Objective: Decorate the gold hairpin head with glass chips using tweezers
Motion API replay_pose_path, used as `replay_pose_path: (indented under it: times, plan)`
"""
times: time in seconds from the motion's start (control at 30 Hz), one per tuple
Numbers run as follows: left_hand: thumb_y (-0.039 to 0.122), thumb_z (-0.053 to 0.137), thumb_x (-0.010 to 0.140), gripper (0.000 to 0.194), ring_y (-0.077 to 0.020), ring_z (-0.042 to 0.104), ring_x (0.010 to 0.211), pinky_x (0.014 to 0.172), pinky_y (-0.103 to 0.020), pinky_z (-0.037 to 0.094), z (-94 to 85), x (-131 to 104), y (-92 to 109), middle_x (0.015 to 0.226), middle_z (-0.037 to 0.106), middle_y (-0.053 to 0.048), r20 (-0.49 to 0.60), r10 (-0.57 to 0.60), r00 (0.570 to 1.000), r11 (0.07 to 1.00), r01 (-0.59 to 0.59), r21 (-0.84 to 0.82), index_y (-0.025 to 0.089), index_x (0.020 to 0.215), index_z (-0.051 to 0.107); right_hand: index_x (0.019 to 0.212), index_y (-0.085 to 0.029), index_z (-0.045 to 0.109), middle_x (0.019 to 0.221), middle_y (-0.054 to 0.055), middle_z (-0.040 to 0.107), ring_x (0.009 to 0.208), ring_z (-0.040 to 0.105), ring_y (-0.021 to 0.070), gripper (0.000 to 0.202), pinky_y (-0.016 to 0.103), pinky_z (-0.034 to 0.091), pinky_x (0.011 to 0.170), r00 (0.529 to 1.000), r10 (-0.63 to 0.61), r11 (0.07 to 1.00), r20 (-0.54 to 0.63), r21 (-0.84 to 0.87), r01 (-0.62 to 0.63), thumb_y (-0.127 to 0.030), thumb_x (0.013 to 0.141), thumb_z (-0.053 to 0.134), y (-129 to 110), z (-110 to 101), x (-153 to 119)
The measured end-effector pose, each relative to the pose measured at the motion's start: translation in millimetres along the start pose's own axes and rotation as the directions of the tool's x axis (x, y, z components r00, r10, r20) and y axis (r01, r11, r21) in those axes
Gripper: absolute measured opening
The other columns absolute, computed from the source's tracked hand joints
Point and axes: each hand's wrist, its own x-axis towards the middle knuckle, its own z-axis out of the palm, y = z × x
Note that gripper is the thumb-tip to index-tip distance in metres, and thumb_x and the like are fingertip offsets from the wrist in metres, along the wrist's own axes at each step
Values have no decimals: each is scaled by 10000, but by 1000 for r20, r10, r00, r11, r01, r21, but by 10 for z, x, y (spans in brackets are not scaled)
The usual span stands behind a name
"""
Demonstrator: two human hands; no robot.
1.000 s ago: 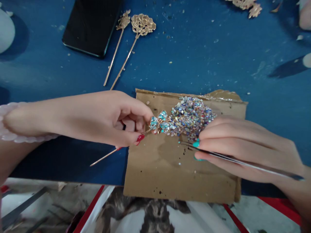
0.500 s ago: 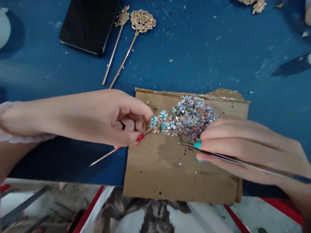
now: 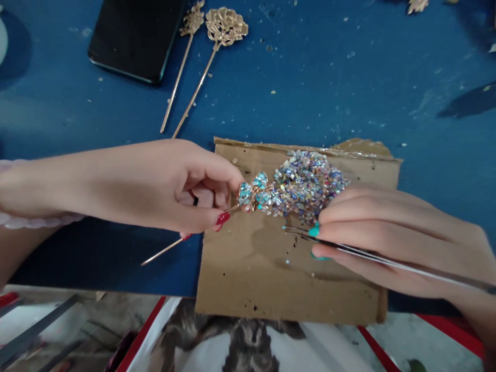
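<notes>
Between the thumb and fingers of my left hand is a gold hairpin. Its flower- or butterfly-like head is filled with turquoise chips and lies against the left edge of a pile of shimmering shell-like chips. My right hand is closed on slim metal tweezers, which point left, low over the cardboard just below the pile. A tiny blue chip sits at their tips; whether it is gripped I cannot tell.
The pile rests on a cardboard sheet, with a few stray chips. Beyond my left hand, on the blue table, lie a black phone and two gold hairpins. Another gold piece shows at the top right.
The tweezer tips have shifted slightly left, to the tiny blue chip, and the tweezer arms look a little farther apart. My left hand and its hairpin stay nearly still. The view has moved slightly.
</notes>
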Motion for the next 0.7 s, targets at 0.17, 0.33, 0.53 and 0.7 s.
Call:
replay_pose_path:
  times: [0.17,0.33,0.53,0.7]
  plan:
    - [239,577,873,99,-85,516,421,369,-152,400,-10,-5,-25,575,586,79,-13,28,1000,997,-26,79,260,834,665,941,-188,620,854,9,708,835,675,93,64,228,588,819,1000,-15,1000,7,-8,15,-140,946,661,16,14,22]
    - [246,573,877,99,-89,519,431,362,-160,391,-15,-10,-42,586,589,68,-10,15,1000,996,-14,91,251,837,663,953,-183,623,862,13,703,824,671,97,63,230,588,830,1000,5,1000,-11,-22,-5,-143,939,670,-5,-21,3]
    - [247,567,872,117,-73,498,423,365,-130,390,-12,3,-15,567,568,81,-29,29,999,995,-26,99,258,799,657,988,-210,605,898,-4,710,846,672,100,25,250,585,852,999,42,999,12,-16,-41,-194,978,622,-45,-3,0]
    - [273,583,857,126,-63,446,420,375,-108,381,-20,6,15,536,490,84,-24,-40,999,994,42,105,261,762,665,976,-264,591,898,-15,701,847,686,122,68,308,609,829,996,85,996,41,-5,-85,-308,1019,562,-46,27,-40]
